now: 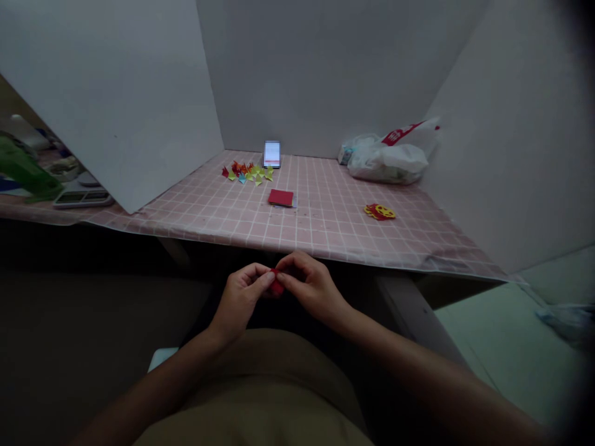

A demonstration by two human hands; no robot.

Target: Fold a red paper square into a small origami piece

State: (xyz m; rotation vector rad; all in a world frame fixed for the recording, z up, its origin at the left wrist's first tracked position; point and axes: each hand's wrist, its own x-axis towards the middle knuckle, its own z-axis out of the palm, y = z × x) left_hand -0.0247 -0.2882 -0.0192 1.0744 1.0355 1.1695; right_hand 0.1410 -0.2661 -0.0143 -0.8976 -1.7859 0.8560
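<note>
Small red piece is held above the lap, just off the near edge of the surface. Bright red, compact, apparently folded; partly covered by fingertips, so full shape can't be told. Its left side is pinched by the left hand, thumb and fingers clamped on it. Its right side is gripped by the right hand, thumb and forefinger clamped on it too.

Around, left to right: a green object, blurred, and a scale are seen beyond a white panel, by which the view there is partly cut off. Red, orange, yellow and blue folded papers are clustered on the surface. A lit phone is stood upright just behind them. A red-topped stack of sheets is laid nearer. Farther right, yellow and red cutouts are piled; behind them a white plastic bag is set beside a small box.
</note>
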